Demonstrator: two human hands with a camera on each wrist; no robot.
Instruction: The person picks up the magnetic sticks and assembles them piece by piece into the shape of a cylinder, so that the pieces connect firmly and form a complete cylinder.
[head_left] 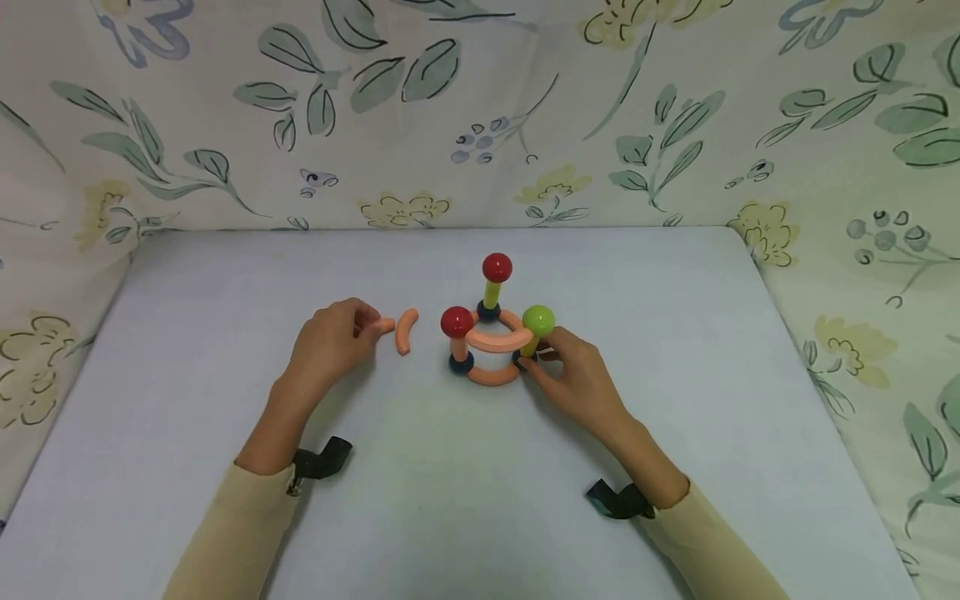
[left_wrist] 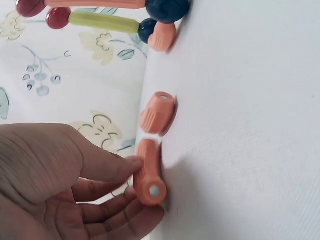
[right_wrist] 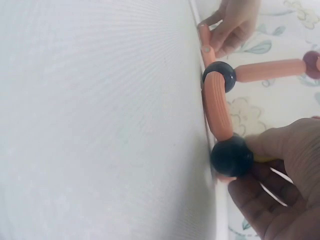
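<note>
My left hand (head_left: 330, 342) pinches a short curved orange stick (left_wrist: 150, 172) between thumb and fingers, low at the tabletop. A second curved orange stick (head_left: 405, 332) lies just right of it. My right hand (head_left: 581, 383) holds the right corner of a ball-and-stick frame, thumb and fingers around its dark blue ball (right_wrist: 232, 156). Above that ball a yellow stick carries a green ball (head_left: 538, 321). Two other uprights bear red balls (head_left: 497, 267). A curved orange stick (head_left: 497, 342) spans the front top; others, such as the front one (head_left: 492, 377), join the base balls.
The frame and loose sticks are on a white-covered table (head_left: 450, 492). A floral cloth (head_left: 420, 117) hangs behind it and at both sides. A black strap (head_left: 324, 458) is on my left wrist, another black strap (head_left: 618, 500) on the right.
</note>
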